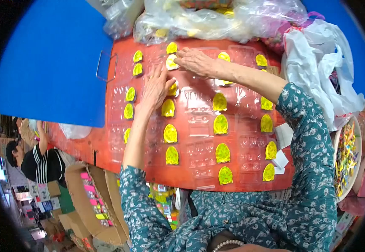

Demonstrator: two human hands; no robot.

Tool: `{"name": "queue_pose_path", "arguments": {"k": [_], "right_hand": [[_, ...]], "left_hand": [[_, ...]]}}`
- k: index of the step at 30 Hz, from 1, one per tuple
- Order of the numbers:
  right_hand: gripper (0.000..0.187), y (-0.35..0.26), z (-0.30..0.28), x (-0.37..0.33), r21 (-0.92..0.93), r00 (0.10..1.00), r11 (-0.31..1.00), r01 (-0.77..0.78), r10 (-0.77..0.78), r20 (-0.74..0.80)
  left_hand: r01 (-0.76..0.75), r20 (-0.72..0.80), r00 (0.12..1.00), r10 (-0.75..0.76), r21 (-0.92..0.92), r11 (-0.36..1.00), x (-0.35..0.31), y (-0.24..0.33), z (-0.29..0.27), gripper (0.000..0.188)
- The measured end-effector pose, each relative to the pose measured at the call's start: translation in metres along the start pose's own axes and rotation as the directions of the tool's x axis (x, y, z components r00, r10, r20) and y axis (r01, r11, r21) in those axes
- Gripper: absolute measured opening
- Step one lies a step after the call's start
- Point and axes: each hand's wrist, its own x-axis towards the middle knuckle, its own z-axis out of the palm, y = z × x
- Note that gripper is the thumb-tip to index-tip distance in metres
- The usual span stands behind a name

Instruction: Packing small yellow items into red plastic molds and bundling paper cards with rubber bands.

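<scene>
Head view: both hands up at far end of the table, close together. L. hand point(154, 90) loosely spread, palm down, fingers pointing away; thumb beside a bright yellow round-topped piece. We can't tell if it touches; no grip visible. R. hand point(197, 63) comes across from the right, fingers part-bent, tips at the edge of a paler yellow-white round-topped piece point(172, 62). Pinch or mere touch? Can't tell; fingertips too small.

That piece lies in the 2nd column from L., just nearer us than the farthest yellow piece point(172, 47). Others run in approx. 4 columns toward the body, on clear moulded plastic trays point(198, 130) spread over a red tabletop point(159, 172). We'd judge the spacing keeps each within reach, w/ hollows alongside left uncovered. L. hand, we think, sits low to steady the thin plastic, leaving R. fingertips free.

Crumpled clear plastic bags point(216, 23) along far edge, white plastic bag point(312, 71) far R., pale round basket point(359, 153) of colourful strips nearer on R.: prob. kept at the margins so trays get the middle. White cards point(280, 159) by R. edge.
</scene>
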Motion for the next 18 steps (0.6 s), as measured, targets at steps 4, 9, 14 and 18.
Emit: {"name": "queue_pose_path", "arguments": {"k": [4,9,14,18], "right_hand": [[0.013,0.048,-0.04,0.004,-0.102,0.867,0.976,0.19,-0.216,-0.449],[0.027,0.081,-0.093,-0.017,-0.26,0.97,0.965,-0.047,-0.018,-0.241],[0.028,0.098,-0.114,-0.037,-0.659,0.989,0.747,-0.091,0.145,0.027],[0.031,0.119,-0.111,-0.052,-0.87,0.861,0.489,0.057,0.417,0.291]], "left_hand": [[-0.032,-0.095,0.995,0.028,-0.039,0.999,0.017,-0.007,-0.017,0.051],[-0.137,-0.145,0.982,0.122,-0.105,0.985,0.037,0.007,-0.026,0.041],[-0.196,-0.137,0.971,0.194,0.002,0.981,0.081,0.035,-0.032,0.044],[-0.263,-0.256,0.932,0.258,0.014,0.965,0.129,0.06,-0.024,0.045]]}}
